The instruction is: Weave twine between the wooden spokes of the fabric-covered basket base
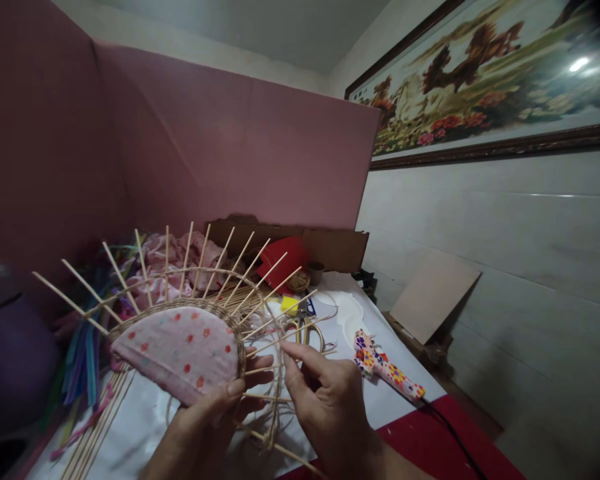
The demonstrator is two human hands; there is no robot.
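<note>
A half-round panel (180, 353), covered in pale cloth with red spots, has a woven twine rim (170, 308) along its curve. Several thin wooden sticks (226, 257) fan outward from that rim. My left hand (205, 420) grips the panel at its lower right edge, thumb on the cloth and fingers behind. A strand of twine (220, 270) arcs across the sticks, away from the rim. My right hand (330, 393) pinches this twine between thumb and forefinger, beside the right-hand sticks. Gold-handled scissors (314, 328) lie just beyond my right hand.
A flower-patterned glue gun (387, 373) with a black cord lies on the right of the table. Coloured fuzzy strips (83, 363) and loose sticks (100, 427) are at left. Behind are pink cloth (155, 257), a twine ball (298, 281), a red item (290, 257) and cardboard (337, 248).
</note>
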